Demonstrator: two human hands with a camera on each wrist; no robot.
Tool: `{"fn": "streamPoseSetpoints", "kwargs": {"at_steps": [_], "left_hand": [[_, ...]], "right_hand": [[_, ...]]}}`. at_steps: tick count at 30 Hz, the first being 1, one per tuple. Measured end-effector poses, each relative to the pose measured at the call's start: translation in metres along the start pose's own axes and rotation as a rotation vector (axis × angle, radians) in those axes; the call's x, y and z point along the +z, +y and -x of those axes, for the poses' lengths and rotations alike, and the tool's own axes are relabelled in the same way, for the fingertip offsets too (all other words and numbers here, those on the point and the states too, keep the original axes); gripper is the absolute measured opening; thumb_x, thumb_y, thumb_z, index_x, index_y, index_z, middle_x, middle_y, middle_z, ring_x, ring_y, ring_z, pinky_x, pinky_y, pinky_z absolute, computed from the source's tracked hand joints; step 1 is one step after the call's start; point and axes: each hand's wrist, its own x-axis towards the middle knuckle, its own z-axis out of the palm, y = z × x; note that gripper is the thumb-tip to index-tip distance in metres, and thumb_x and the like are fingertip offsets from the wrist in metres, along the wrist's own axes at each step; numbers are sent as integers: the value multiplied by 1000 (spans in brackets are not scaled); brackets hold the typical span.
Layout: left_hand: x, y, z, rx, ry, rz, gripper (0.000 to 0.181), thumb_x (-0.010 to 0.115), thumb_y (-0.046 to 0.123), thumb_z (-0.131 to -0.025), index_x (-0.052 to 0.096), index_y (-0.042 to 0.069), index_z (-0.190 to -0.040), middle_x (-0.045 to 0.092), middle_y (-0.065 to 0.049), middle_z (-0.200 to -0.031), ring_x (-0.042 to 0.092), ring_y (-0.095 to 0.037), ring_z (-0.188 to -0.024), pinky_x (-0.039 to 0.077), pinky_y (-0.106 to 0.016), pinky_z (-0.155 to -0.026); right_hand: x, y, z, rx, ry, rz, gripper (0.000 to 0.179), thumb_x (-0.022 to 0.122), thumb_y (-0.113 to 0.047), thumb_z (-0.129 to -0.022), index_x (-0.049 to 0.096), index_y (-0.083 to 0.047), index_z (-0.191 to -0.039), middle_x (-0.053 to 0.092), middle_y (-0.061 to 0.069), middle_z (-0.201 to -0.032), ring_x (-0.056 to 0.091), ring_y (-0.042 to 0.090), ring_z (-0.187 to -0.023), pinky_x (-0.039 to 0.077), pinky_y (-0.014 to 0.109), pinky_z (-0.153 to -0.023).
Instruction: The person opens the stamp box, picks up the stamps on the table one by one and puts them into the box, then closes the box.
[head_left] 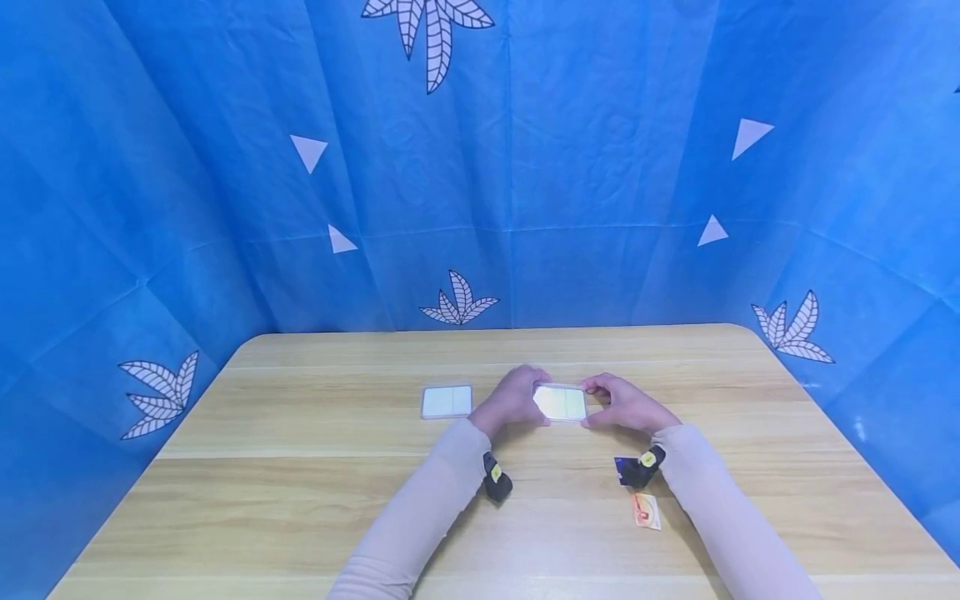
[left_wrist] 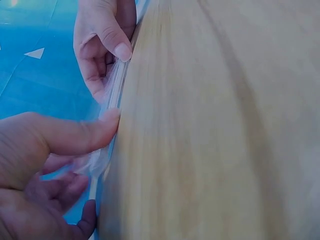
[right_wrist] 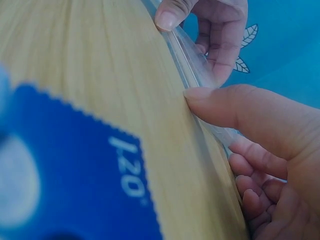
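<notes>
A flat, clear plastic case (head_left: 564,403) with a pale inside lies low over the table between my hands. My left hand (head_left: 517,397) pinches its left end, thumb at the near edge and fingers at the far side. At the right end my right hand (head_left: 624,403) pinches it the same way. Both wrist views show the case edge-on, its transparent side (right_wrist: 192,62) running between the two thumbs. A second, similar case (head_left: 446,402) lies flat to the left of my left hand.
A blue stamp (right_wrist: 95,155) marked 1.20 lies below my right wrist, partly covered by the wrist camera in the head view. Nearer the front is an orange and white stamp (head_left: 646,511). Blue patterned cloth (head_left: 570,167) hangs behind the wooden table (head_left: 300,500).
</notes>
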Motion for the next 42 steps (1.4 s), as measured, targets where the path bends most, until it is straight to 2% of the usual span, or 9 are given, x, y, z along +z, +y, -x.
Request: {"fn": "streamPoseSetpoints", "kwargs": {"at_steps": [9,19,26,32,37,39,42], "left_hand": [[-3,-3,-1,40,-28,-21,63,87,8,-60,63,6,-119,63,-7,-115,55,-19,-105,43,-31,-98],[-7,-5,2,-22,-78,85,63,86,9,-62,62,6,-121,63,-6,-118,56,-19,-104,43,-32,-99],[-7,-5,5,-57,-92,207,63,84,7,-63,61,4,-121,64,-7,-114,57,-16,-93,46,-31,-92],[-8,-7,7,-50,-100,266,62,84,6,-64,61,3,-121,64,-6,-112,56,-15,-92,46,-31,-91],[-10,-12,7,-60,-100,305,62,83,8,-64,61,4,-122,64,-4,-111,55,-15,-93,46,-32,-91],[-12,-13,7,-70,-96,317,62,83,8,-64,61,5,-122,64,-4,-109,54,-15,-92,46,-31,-90],[-13,-15,7,-76,-84,329,62,83,7,-64,61,5,-122,64,-4,-104,54,-16,-89,47,-31,-86]], "right_hand": [[1,-2,0,6,3,-4,62,81,-16,-70,52,3,-122,53,16,-120,49,34,-112,40,51,-101],[1,0,0,28,0,-22,62,81,-17,-71,52,1,-123,52,17,-125,46,37,-119,36,53,-105],[1,3,0,38,5,-29,61,80,-15,-72,52,1,-124,51,17,-126,45,36,-119,36,53,-104],[2,1,1,31,12,-11,62,81,-17,-71,52,1,-124,51,18,-125,46,36,-117,37,52,-103],[3,0,2,-20,13,19,62,80,-22,-72,53,3,-122,53,19,-122,48,37,-113,40,52,-100],[3,0,2,-34,8,10,61,80,-22,-72,53,3,-121,52,19,-121,48,37,-113,40,52,-100],[3,0,1,-13,7,-24,60,81,-21,-71,53,2,-120,52,18,-122,47,36,-114,38,52,-102]]}}
